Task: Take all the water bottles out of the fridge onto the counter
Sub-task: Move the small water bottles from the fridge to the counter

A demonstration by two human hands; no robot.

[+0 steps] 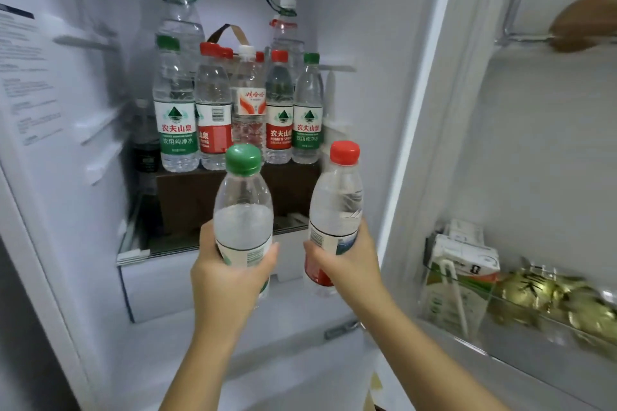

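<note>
My left hand (230, 274) grips a green-capped water bottle (243, 210) by its lower body, upright in front of the open fridge. Beside it, my right hand (344, 260) holds a red-capped water bottle (335, 207) the same way. On the fridge shelf (133, 255) behind them stand several more bottles: a green-label one (175, 110), a red-label one (213, 110), a white-capped one (248, 100), another red-label one (279, 110) and a small green-label one (309, 110). Two large jugs with green handles (178, 7) (285, 23) stand at the back.
The bottles rest on a dark brown box (187, 197) on the shelf. The open fridge door (534, 143) at right holds milk cartons (460, 264) and gold-wrapped items (551, 297) in its lower bin. A brown object (587, 23) lies in the upper door bin.
</note>
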